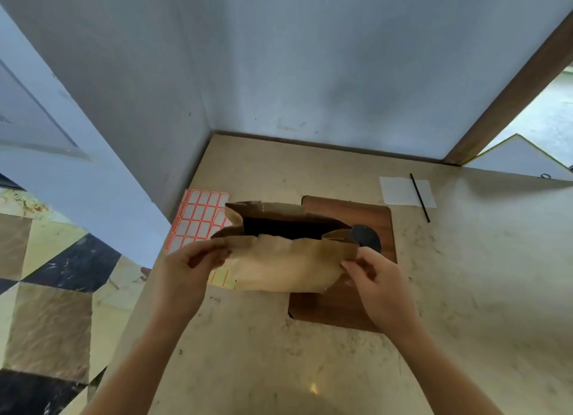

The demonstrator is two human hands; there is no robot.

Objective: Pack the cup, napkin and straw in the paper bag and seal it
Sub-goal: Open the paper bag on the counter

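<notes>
A brown paper bag (279,259) is held above the counter with its mouth spread open and dark inside. My left hand (183,269) pinches the bag's left rim and my right hand (375,278) pinches its right rim. Behind the bag's right corner a dark round lid of the cup (367,238) shows on a wooden board (347,306); the rest of the cup is hidden. A white napkin (403,191) lies flat at the back right, with a thin black straw (420,197) lying across its right side.
A sheet of orange-bordered sticker labels (198,216) lies at the counter's left edge, partly under the bag. Grey walls close the back and left. A wooden door frame (508,95) rises at the right. The counter (248,352) drops to a tiled floor on the left.
</notes>
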